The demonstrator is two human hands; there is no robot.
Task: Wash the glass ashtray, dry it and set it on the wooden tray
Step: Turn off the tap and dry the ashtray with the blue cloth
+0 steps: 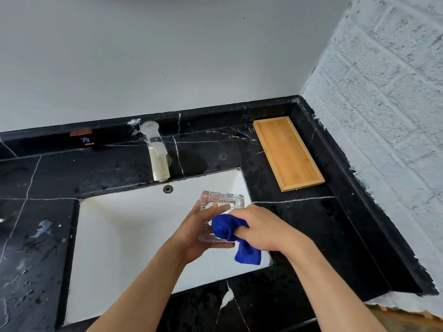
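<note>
Left hand (pixel 194 232) clamped on glass ashtray (pixel 221 213), held tilted above sink (pixel 124 236). Right hand (pixel 261 227) closed on blue cloth (pixel 230 230), pressed into ashtray hollow. Likely drying step. Keep grip firm, glass probably slick; work cloth into ribbed rim and corners, then underside. Stay over sink. Wooden tray (pixel 287 152) bare, right of sink, beyond faucet (pixel 157 154) side.

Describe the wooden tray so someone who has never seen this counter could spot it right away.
Start at the white sink sunk into the black marble counter. Look past its far right corner, toward the painted brick wall. The wooden tray lies flat there: a long, shallow rectangle with a low rim, nothing on it, and the only warm orange-brown thing on the dark stone.
</note>
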